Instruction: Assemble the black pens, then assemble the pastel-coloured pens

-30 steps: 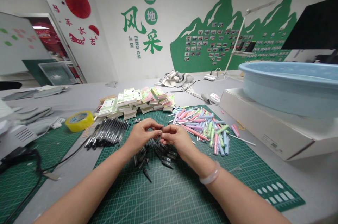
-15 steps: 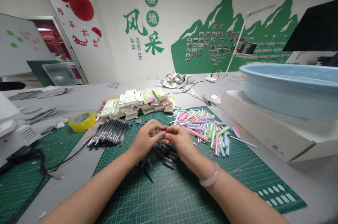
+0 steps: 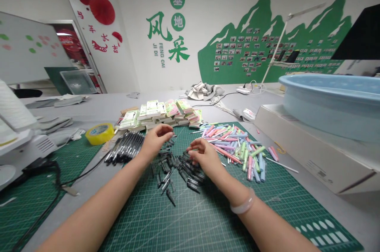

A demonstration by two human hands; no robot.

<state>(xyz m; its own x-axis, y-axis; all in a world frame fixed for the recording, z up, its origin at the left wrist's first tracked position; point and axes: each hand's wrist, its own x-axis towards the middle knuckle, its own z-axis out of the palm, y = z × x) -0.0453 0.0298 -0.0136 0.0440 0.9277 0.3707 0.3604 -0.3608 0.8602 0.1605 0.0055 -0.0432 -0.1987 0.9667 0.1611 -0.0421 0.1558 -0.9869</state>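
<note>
A white machine (image 3: 35,145) is seen at the far left, with a green mat (image 3: 26,208) below it. A yellow tape roll (image 3: 102,137) is found lying flat at the mat's far end. Beside it, a bundle of black pens (image 3: 126,147) is laid out in a row. Behind the pens, small boxes (image 3: 152,110) are stacked in an uneven heap.

The left hand (image 3: 156,139) is held just right of the pens, in front of the boxes, with its fingers bent and its thumb brought near them; whether anything is pinched there cannot be told.

Short black pieces (image 3: 192,172) are scattered on the central mat (image 3: 184,224), between and in front of the hands. The right hand (image 3: 204,155) is held at their right edge, apart from the left, its fingers loosely curled; its grip cannot be told. A pale bracelet (image 3: 244,204) is worn on its wrist.

Coloured tubes (image 3: 228,143) are piled beyond it. At the far right, a blue basin (image 3: 320,113) is supported on a white box (image 3: 299,145).
</note>
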